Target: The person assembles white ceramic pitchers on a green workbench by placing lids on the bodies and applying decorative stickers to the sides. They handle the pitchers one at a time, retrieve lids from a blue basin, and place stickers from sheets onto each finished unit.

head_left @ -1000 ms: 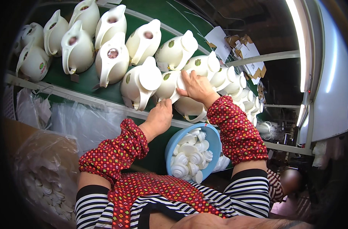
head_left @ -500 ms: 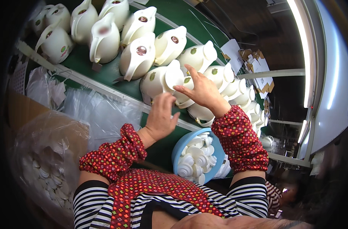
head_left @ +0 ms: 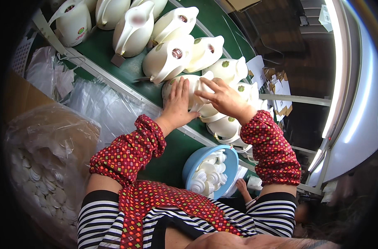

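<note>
A cream thermos jug (head_left: 191,87) stands at the near edge of the table, between my two hands. My left hand (head_left: 175,108) is laid along its near-left side, fingers nearly straight and thumb spread, holding the body. My right hand (head_left: 229,101) grips the jug around its mouth, with bent fingers over the rim. What lies inside the mouth is hidden by these fingers. Just behind stands a matching jug (head_left: 166,58) with a dark, shiny round opening on top. Nearer to me, a light blue basin (head_left: 189,164) contains several white screw stoppers (head_left: 209,172).
More cream jugs (head_left: 133,33) line the green table (head_left: 99,47) behind and to the right. Clear plastic bags (head_left: 108,110) lie left of its metal edge. A bag-lined carton (head_left: 31,97) holds white parts at lower left. Another person's hand (head_left: 241,185) shows right of the basin.
Both my hands have come down onto the jug: the left onto its side, the right onto its mouth. The view has shifted, and another person's hand has appeared by the basin.
</note>
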Tool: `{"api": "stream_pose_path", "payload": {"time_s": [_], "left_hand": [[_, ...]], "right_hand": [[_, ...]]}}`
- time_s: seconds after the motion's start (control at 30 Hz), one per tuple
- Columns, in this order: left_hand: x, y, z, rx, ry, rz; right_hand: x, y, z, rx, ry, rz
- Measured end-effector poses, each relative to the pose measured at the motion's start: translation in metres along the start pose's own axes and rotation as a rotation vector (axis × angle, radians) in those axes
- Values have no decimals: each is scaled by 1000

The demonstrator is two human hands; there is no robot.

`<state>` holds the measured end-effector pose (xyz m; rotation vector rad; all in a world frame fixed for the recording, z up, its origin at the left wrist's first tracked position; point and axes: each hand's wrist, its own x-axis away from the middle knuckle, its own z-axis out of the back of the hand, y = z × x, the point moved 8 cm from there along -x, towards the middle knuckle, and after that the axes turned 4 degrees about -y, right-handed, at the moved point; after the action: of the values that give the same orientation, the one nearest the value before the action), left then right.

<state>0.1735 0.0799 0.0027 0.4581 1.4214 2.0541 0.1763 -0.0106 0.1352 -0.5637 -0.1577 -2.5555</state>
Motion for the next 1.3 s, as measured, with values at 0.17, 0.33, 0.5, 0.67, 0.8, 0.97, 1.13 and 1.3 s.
{"api": "stream_pose_path", "payload": {"time_s": [0.17, 0.33, 0.5, 0.67, 0.8, 0.97, 1.13, 1.3], "left_hand": [[-2, 1, -2, 5, -8, -6], [-2, 1, -3, -23, -19, 0], [-2, 1, -3, -19, -35, 22], [-1, 0, -5, -12, -38, 15], [-1, 2, -4, -1, -28, 7], [-2, 4, -4, -3, -29, 13], [-1, 4, -7, 2, -51, 23], [1, 5, -6, -34, -79, 60]], "right_hand": [[2, 0, -7, 83, -45, 137], [2, 2, 0, 42, 20, 13], [4, 20, -12, -341, 0, -608], [6, 10, -5, -175, 80, -204], [-1, 1, -5, 73, -22, 167], [3, 4, -7, 56, -46, 216], [2, 9, -6, 44, -14, 118], [5, 20, -9, -320, -33, -508]]}}
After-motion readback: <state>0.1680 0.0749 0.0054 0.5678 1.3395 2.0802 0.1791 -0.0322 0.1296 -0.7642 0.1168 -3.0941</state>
